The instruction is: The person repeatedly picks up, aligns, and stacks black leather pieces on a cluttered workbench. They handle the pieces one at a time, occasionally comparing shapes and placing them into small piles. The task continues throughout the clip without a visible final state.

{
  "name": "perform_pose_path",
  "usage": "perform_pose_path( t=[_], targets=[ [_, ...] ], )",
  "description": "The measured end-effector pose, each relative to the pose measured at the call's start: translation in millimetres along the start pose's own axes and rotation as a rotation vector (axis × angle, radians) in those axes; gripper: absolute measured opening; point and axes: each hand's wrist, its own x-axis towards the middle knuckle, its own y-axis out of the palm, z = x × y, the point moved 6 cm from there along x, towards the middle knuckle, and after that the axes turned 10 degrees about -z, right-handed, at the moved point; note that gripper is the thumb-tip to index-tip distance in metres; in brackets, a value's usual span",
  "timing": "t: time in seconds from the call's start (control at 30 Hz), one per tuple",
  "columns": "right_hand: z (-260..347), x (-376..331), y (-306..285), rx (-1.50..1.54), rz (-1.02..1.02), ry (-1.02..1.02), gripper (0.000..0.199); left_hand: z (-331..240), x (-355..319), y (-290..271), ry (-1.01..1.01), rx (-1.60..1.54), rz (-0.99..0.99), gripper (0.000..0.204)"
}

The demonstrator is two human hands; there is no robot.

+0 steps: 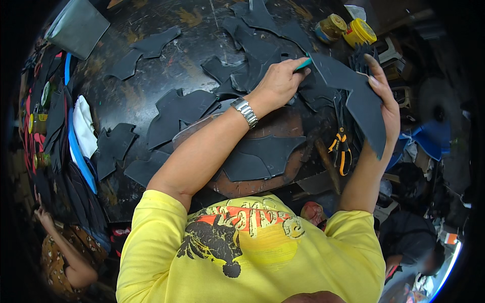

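My left hand [282, 83], with a metal-band watch [244, 112] at the wrist, is closed on a slim teal tool [303, 64]. Its kind is hard to make out; its end meets the left tip of a dark cut-out sheet [348, 83]. That sheet is matte, with a notched inner edge, and is raised above the table. My right hand [382, 88] grips its right side, thumb along the upper edge and the other fingers partly hidden behind. Below the sheet lie orange-and-black-handled pliers [342, 151]. Similar dark cut-outs [268, 156] rest near my left forearm.
More cut-outs [182, 113] lie on the scratched black table [166, 65], some over a round brown board [293, 174]. A glass jar [331, 29] and a yellow tub [359, 33] stand far right. Strips hang at the left edge. Other people are at lower left and lower right.
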Motion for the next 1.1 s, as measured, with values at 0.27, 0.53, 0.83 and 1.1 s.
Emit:
perform_pose_path(
  t=[0.27, 0.53, 0.83, 1.1],
  targets=[
    [-21.9, 44.0, -1.7, 0.34, 0.061, 0.242, 0.038, 6.6, 6.3, 4.8, -0.202, -0.408, 0.095, 0.024],
    [-35.3, 37.4, 1.8, -0.069, 0.141, 0.117, 0.044, 8.3, 6.7, -4.7, -0.523, -0.847, 0.045, 0.021],
    [-29.8, 53.4, -26.5, -0.103, 0.005, 0.113, 0.052, 12.9, 0.9, -0.3, -0.648, -0.872, 0.218, 0.024],
    [-34.0, 56.1, -33.3, -0.173, 0.057, 0.06, 0.056, 11.6, -1.8, -2.9, -0.706, -0.887, 0.227, 0.022]
  ],
)
